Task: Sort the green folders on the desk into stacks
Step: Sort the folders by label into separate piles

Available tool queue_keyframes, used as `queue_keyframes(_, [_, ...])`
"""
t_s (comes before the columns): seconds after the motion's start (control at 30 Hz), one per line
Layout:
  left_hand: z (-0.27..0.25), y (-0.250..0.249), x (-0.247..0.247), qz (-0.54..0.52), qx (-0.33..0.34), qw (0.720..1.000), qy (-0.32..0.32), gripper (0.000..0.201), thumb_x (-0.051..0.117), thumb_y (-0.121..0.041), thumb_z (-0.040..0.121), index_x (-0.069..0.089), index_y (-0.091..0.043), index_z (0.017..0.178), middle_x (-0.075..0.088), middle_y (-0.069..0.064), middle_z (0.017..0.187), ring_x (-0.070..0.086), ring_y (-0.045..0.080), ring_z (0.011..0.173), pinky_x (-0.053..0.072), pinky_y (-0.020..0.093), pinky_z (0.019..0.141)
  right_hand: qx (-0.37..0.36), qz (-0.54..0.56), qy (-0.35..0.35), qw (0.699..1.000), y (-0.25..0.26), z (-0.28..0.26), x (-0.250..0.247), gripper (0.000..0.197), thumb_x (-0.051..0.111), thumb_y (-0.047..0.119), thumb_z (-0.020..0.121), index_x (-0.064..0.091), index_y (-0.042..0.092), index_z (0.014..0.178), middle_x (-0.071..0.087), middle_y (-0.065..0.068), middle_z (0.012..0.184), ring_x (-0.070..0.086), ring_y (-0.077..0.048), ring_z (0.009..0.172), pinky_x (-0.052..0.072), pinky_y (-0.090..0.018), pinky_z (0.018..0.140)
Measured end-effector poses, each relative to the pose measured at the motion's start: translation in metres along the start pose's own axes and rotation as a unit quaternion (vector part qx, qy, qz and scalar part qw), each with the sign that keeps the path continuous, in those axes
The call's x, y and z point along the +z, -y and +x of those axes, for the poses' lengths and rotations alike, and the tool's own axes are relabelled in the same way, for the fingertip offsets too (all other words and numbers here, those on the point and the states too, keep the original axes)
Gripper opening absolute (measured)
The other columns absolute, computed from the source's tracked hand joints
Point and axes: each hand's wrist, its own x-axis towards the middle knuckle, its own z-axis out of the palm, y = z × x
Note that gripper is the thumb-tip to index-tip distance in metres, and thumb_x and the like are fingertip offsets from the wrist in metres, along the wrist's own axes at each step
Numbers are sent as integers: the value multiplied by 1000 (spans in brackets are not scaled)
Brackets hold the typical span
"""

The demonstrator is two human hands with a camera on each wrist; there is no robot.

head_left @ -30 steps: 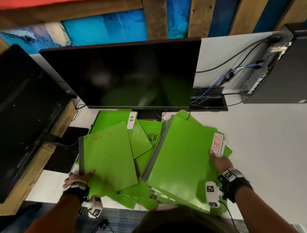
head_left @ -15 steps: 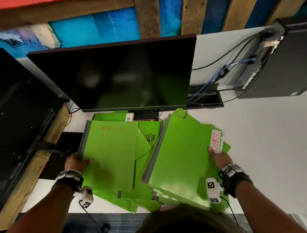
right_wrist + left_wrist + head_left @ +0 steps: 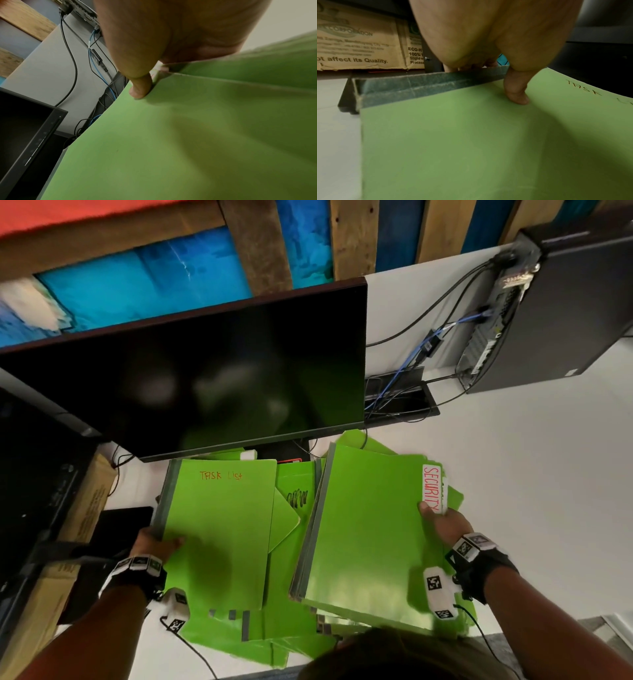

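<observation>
A green folder marked TASK LIST point(image 3: 222, 529) lies on the left of a loose heap of green folders point(image 3: 274, 631) on the white desk point(image 3: 531, 491). My left hand point(image 3: 156, 544) grips its grey spine edge, thumb point(image 3: 517, 93) on the cover point(image 3: 453, 148), fingers underneath. On the right, a green folder with a white SECURITY tab point(image 3: 433, 487) tops a thick bundle point(image 3: 366, 529). My right hand point(image 3: 442, 520) pinches that bundle's right edge just below the tab, thumb point(image 3: 139, 88) on top of the cover point(image 3: 188, 135).
A dark monitor point(image 3: 205, 378) overhangs the far ends of the folders. A second black screen point(image 3: 30, 491) and a cardboard box point(image 3: 85, 508) stand at the left. A computer tower point(image 3: 575, 313) with cables point(image 3: 411, 364) sits at the back right.
My left hand slid the TASK LIST folder away from me and squared it up, covering the H.R-tabbed folder beneath. The right hand kept its hold on the SECURITY bundle.
</observation>
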Motion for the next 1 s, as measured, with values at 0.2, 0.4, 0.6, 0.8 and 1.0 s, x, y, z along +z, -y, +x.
queue_keyframes(0.2, [-16, -18, 4, 0, -12, 1000, 12, 50, 80, -16, 72, 63, 7, 112, 66, 26, 112, 61, 40, 106, 47, 42, 89, -4, -6, -3, 1000, -1, 1, 1, 59, 51, 48, 91, 53, 6, 131, 60, -21, 128, 59, -36, 113, 45, -32, 81])
queue_keyframes(0.4, [0, -3, 6, 21, -41, 999, 3, 76, 84, -41, 61, 56, -9, 124, 60, 20, 125, 53, 39, 117, 43, 47, 100, -1, -8, -7, 1000, -2, 2, 3, 62, 50, 50, 91, 50, 7, 135, 57, -21, 132, 56, -37, 118, 45, -39, 95])
queue_keyframes(0.6, [-4, -1, 4, 33, -47, 998, -8, 74, 85, -45, 56, 59, -14, 117, 60, 20, 124, 47, 41, 122, 39, 48, 103, -9, -14, -2, 1000, -2, 2, 1, 62, 50, 51, 91, 50, 7, 135, 57, -20, 132, 57, -37, 117, 46, -37, 91])
queue_keyframes(0.8, [-29, -7, 1, -151, -31, 988, -12, 85, 87, -14, 62, 37, -13, 130, 49, 24, 127, 54, 43, 108, 45, 46, 95, -16, -18, 0, 1000, -5, 6, 1, 62, 51, 51, 90, 53, 5, 131, 60, -22, 127, 60, -36, 109, 44, -32, 82])
queue_keyframes(1.0, [-50, -12, -8, -182, 2, 983, 37, 56, 76, -11, 76, 54, -5, 127, 63, 22, 121, 61, 37, 107, 47, 40, 96, -30, -21, 5, 999, -8, 8, 1, 62, 52, 50, 90, 54, 3, 129, 61, -24, 124, 59, -33, 96, 45, -33, 78])
